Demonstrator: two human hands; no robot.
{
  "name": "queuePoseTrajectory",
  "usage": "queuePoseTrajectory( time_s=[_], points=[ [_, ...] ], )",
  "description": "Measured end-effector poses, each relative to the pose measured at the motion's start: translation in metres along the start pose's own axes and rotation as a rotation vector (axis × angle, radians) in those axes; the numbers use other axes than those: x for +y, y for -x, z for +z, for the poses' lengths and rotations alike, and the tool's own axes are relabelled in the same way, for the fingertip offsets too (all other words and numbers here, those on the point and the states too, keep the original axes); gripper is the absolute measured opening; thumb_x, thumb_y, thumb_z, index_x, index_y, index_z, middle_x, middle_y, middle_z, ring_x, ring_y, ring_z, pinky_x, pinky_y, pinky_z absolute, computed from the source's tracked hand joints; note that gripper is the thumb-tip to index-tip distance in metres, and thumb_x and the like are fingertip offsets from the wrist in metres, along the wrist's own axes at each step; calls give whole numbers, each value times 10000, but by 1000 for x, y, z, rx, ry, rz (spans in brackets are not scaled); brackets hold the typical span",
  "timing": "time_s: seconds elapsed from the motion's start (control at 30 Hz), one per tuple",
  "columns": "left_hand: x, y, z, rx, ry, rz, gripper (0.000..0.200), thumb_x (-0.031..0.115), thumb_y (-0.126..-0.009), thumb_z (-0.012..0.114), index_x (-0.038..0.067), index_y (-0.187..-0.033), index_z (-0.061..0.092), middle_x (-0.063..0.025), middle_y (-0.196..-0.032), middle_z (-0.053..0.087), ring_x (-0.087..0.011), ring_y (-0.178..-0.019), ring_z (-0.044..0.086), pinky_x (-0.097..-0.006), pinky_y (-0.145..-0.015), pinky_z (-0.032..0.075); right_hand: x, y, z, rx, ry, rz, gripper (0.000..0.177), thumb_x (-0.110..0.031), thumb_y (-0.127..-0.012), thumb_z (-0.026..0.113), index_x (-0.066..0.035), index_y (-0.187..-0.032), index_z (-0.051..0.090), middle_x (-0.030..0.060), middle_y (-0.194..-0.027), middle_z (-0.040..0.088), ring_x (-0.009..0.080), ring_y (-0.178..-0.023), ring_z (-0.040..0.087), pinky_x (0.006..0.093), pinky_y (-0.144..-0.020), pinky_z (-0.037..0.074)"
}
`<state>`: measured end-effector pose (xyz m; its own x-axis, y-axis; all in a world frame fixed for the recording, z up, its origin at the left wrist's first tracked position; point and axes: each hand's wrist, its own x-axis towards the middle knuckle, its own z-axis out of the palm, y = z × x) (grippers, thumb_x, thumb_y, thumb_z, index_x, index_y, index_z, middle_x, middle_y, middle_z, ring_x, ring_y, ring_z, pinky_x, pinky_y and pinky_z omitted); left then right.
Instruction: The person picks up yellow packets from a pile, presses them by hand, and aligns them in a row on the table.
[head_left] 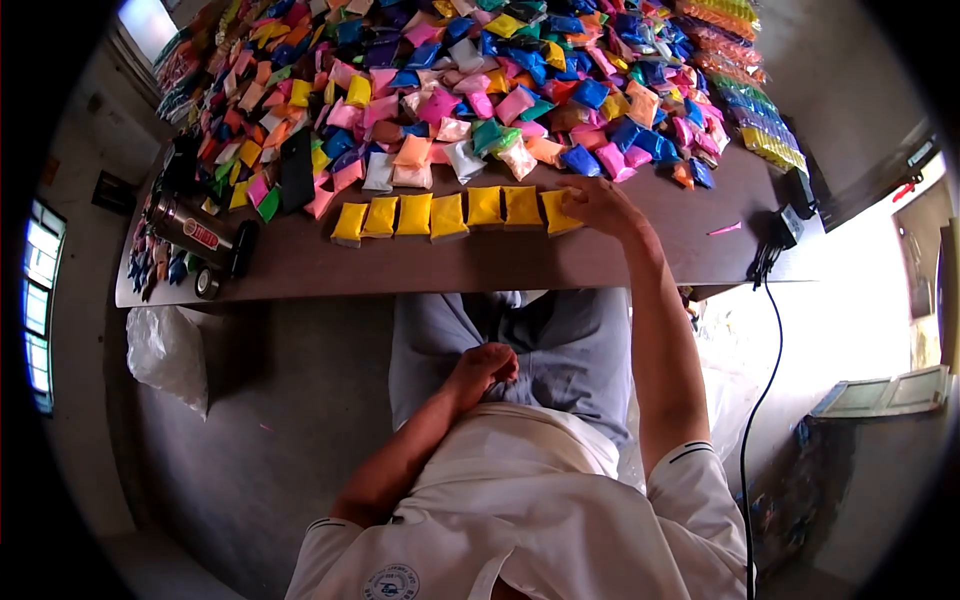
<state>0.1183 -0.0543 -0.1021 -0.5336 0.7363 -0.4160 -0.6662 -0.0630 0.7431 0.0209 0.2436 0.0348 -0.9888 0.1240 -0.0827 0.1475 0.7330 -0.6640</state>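
Several small yellow packets (414, 214) lie in a row on the brown table (400, 268), near its front edge. At the right end of this row, my right hand (606, 207) has its fingers closed on the edge of the last yellow packet (556, 213). That packet rests on or just at the tabletop; part of it is hidden by the fingers. My left hand (488, 366) rests in my lap with its fingers curled in, and nothing shows in it.
A big heap of colourful packets (470, 100) covers the table's back. Strips of packets (765, 130) line the right. At left stand a metal flask (188, 226) and a black phone-like slab (297, 172). A black adapter (786, 228) trails its cable off the right edge.
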Motion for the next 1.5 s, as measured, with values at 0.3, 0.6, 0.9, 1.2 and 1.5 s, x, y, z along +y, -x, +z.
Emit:
queuePoseTrajectory(
  time_s=[0.3, 0.6, 0.9, 1.2, 1.5],
  points=[
    [3, 4, 1, 46, 53, -36, 312, 372, -872, 614, 62, -904, 611, -46, -818, 612, -158, -775, 586, -287, -737, 463, -12, 27, 13, 241, 59, 22, 317, -252, -801, 618, -119, -1086, 649, 139, -950, 644, 267, -881, 623, 359, -759, 493],
    [-1, 0, -1, 57, 91, -2, 321, 382, -852, 636, 64, -883, 613, -44, -816, 613, -160, -770, 590, -289, -735, 472, -14, 27, 34, 414, 110, 44, 309, -278, -792, 640, -129, -1063, 657, 114, -922, 626, 272, -880, 614, 367, -769, 488],
    [-4, 1, -4, 42, 156, 7, 313, 372, -825, 676, 72, -902, 633, -35, -817, 630, -148, -761, 608, -279, -729, 490, -28, 34, 58, 669, 204, -191, 299, -209, -762, 677, -105, -1041, 658, 115, -1029, 582, 289, -994, 542, 370, -832, 457],
    [0, 1, -4, 33, 128, 6, 322, 383, -835, 662, 70, -898, 623, -37, -821, 619, -146, -763, 598, -273, -723, 476, -40, 30, 68, 607, 288, -266, 223, -181, -759, 668, -85, -960, 679, 115, -1001, 567, 292, -952, 519, 373, -849, 428],
    [0, 1, -4, 6, 81, 17, 342, 412, -878, 591, 71, -862, 593, -30, -806, 574, -139, -773, 554, -277, -755, 453, -83, 16, 99, 587, 186, -417, 255, -154, -723, 690, -73, -964, 667, 117, -1067, 563, 313, -1011, 515, 396, -860, 426]
  ],
)
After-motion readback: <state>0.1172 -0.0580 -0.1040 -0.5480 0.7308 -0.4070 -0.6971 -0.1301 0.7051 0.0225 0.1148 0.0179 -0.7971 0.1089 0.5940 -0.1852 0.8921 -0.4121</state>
